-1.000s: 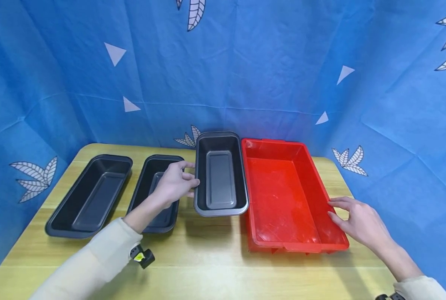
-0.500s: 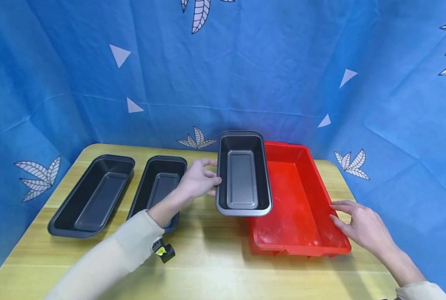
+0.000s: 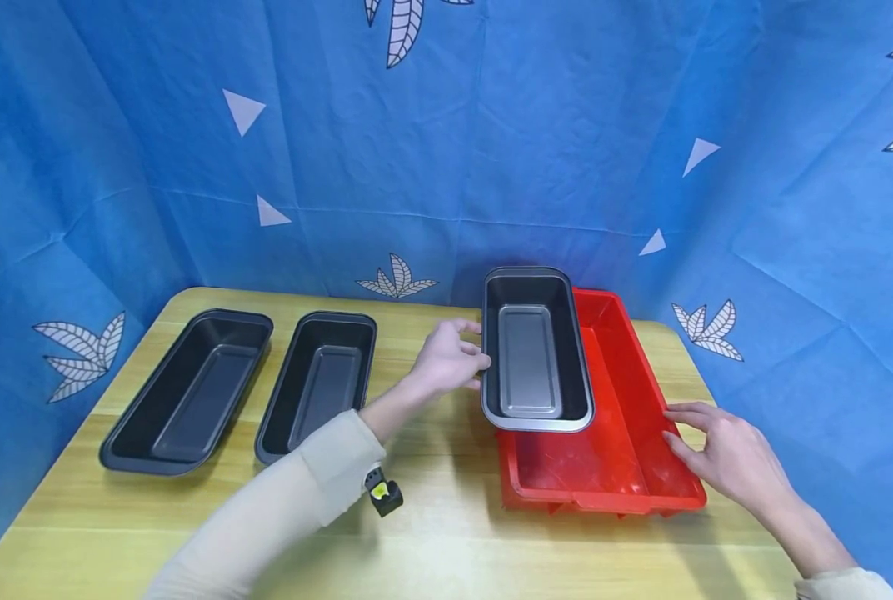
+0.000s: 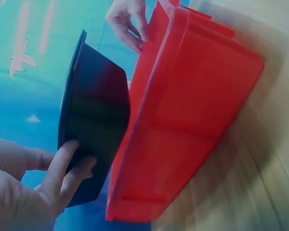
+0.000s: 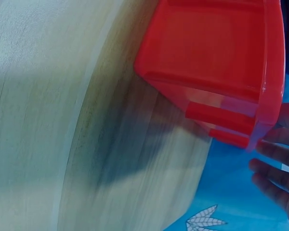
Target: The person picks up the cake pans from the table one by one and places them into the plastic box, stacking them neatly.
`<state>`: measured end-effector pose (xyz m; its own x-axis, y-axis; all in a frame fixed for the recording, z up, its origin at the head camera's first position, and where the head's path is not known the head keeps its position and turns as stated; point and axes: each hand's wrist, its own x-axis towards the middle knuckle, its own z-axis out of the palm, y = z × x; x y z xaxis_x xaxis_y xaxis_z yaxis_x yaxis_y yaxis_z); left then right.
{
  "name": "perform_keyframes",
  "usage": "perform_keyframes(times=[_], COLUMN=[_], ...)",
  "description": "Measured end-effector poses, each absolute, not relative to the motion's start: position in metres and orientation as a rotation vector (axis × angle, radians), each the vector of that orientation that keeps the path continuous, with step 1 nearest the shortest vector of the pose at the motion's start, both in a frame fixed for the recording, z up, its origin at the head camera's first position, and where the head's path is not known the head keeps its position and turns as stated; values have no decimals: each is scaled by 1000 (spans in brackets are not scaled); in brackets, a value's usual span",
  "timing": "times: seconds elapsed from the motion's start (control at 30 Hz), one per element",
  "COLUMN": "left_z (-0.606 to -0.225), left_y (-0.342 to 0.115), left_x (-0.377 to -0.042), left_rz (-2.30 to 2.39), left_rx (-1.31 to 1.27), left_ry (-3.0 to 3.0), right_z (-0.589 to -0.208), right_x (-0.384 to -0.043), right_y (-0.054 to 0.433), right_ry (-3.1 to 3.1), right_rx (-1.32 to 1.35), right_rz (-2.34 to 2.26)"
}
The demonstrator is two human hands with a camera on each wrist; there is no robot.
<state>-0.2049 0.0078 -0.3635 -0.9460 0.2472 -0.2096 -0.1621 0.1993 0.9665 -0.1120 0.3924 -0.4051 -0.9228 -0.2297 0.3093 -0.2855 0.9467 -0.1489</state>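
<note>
Dark grey slides over red: the loaf pan (image 3: 535,360) I carry has swung rightward, from beside the left rim of the red tray (image 3: 622,433) to above that tray's left half. My left hand (image 3: 452,357) holds it by its left long side, thumb at the rim, fingers against the outer wall. It is up off the worktop (image 3: 446,533), opening upward, covering the tray's far left corner from my head view; whether its underside touches the tray, I can't tell.

Over on the right, my right hand (image 3: 735,450) hasn't left its spot: fingers fairly straight, fingertips at the tray's right long rim, no curl that I can make out. The tray itself sits as it was, toward the worktop's right edge.

And with my left sleeve (image 3: 296,492) moving across, more of the middle pan (image 3: 329,383) shows; only its near right corner is covered now. The left pan (image 3: 199,396) lies unmoved, near the worktop's left edge.

So, as I judge it, this is mid-carry: one pan is across the tray's rim but not set down, the other two untouched.
</note>
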Motion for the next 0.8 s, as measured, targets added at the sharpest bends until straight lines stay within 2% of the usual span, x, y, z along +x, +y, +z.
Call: perform_keyframes(times=[0.8], left_z=[-383], left_y=[74], left_x=[-210], left_rz=[1748], left_rx=[40], left_ry=[2194], right_z=[-410], right_x=[-113], right_y=[394], right_ry=[-2783], right_rx=[423], right_rz=[216])
